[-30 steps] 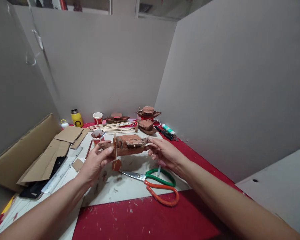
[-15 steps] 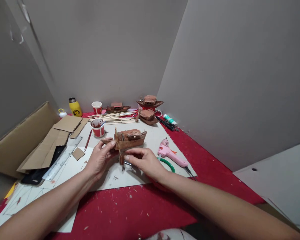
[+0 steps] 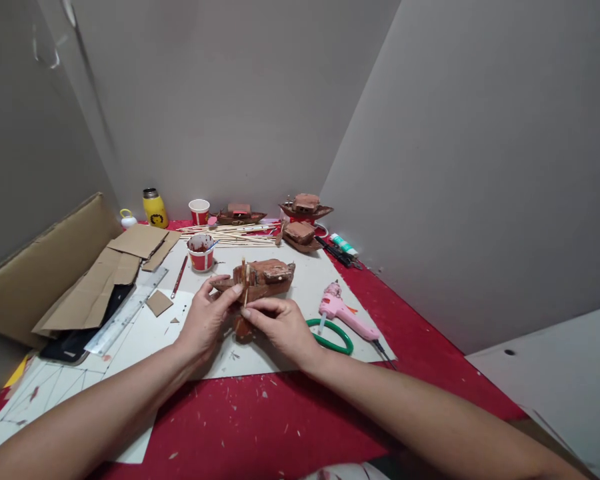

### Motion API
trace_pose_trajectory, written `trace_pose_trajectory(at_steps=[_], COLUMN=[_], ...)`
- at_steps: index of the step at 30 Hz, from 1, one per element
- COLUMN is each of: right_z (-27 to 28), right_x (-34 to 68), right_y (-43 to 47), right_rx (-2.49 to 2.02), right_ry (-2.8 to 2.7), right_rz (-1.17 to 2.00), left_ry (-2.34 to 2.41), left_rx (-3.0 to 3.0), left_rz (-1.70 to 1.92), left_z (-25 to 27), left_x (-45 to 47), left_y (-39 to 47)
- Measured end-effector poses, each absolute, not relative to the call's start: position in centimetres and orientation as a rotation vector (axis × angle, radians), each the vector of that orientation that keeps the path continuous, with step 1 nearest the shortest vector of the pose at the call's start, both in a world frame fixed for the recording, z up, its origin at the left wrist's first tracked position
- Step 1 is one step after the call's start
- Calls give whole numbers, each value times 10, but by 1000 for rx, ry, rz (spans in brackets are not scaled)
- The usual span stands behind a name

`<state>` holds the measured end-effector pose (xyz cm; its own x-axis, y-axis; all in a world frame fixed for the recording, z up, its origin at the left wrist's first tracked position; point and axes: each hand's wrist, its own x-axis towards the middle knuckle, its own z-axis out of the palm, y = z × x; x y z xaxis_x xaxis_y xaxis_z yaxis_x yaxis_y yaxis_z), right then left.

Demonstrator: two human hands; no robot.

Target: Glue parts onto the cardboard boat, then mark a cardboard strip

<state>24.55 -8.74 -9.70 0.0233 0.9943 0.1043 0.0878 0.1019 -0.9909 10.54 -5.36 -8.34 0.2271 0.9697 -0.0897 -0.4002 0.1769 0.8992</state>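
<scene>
A brown model boat (image 3: 267,283) with a rough-roofed cabin is held just above the white board. My left hand (image 3: 211,313) is closed around its left end, thumb on top near the upright sticks. My right hand (image 3: 280,330) pinches the thin shaft of a small brown oar (image 3: 243,329), which stands against the boat's near side with its broad blade downward. The fingertips of both hands are close together there. Whether the oar is fixed to the boat I cannot tell.
A pink glue gun (image 3: 347,313) and green ring (image 3: 351,343) lie at right. Behind are a paint-stained cup (image 3: 201,259), wooden sticks (image 3: 230,235) and other model boats (image 3: 303,235). Cardboard pieces (image 3: 93,293), a clear ruler (image 3: 130,310) and a brush (image 3: 179,277) lie at left.
My right hand has shifted its pinch up onto the oar's shaft near the boat's side. The oar blade now shows broader. The whole view has shifted slightly.
</scene>
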Motion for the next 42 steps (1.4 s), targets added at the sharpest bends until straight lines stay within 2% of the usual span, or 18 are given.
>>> trace_pose_trajectory(at_steps=[4, 11, 24, 32, 38, 42], right_z=[-88, -71, -56, -59, -59, -56], right_x=[249, 272, 265, 261, 260, 260], right_y=[-96, -106, -93, -98, -97, -97], right_rx=[-1265, -1403, -1606, -1670, -1678, -1673], right_ry=[-1356, -1623, -2136, -2352, -2413, -2437], right_rz=[1053, 1218, 737, 626, 555, 565], left_ry=[889, 922, 1039, 944, 1035, 917], left_rx=[997, 1236, 1623, 1623, 1789, 1907], left_rz=[1137, 1089, 963, 877, 991, 891], left_z=[-82, -94, -104, -104, -77, -63], left_x=[101, 87, 65, 52, 49, 49], left_y=[-54, -53, -54, -48, -48, -45])
